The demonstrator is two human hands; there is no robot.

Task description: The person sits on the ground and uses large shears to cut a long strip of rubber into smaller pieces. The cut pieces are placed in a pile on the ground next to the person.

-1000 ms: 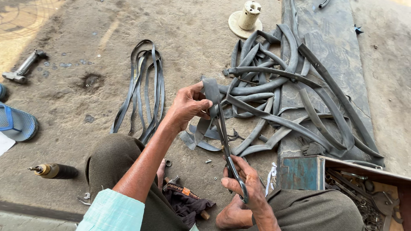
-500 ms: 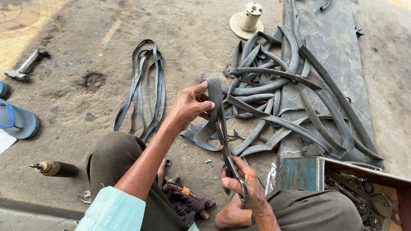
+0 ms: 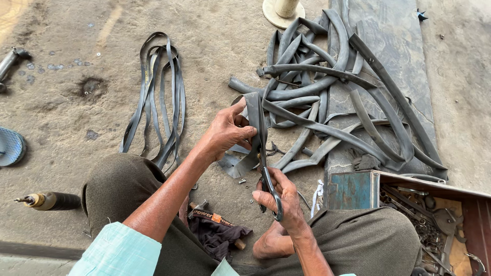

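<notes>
My left hand (image 3: pixel 225 132) pinches a flat strip of black rubber inner tube (image 3: pixel 253 110) and holds it up in front of me. My right hand (image 3: pixel 280 193) grips the looped handles of a pair of metal scissors (image 3: pixel 266 171), whose blades run up along the strip's edge. The strip leads back into a tangled heap of black inner tubes (image 3: pixel 327 82) lying on the ground and on a grey stone slab (image 3: pixel 388 56). Small rubber offcuts (image 3: pixel 232 164) lie under my hands.
A bundle of thin rubber strips (image 3: pixel 158 97) lies to the left on the dirt floor. A blue metal toolbox (image 3: pixel 409 204) with wrenches stands at right. A wooden-handled tool (image 3: pixel 48 200), a blue sandal (image 3: pixel 9 147), a dark cloth (image 3: pixel 217 232) and a white spool (image 3: pixel 282 10) are around.
Both hands have shifted slightly with the strip, and the scissors have worked further up along the rubber. The camera has tilted a little.
</notes>
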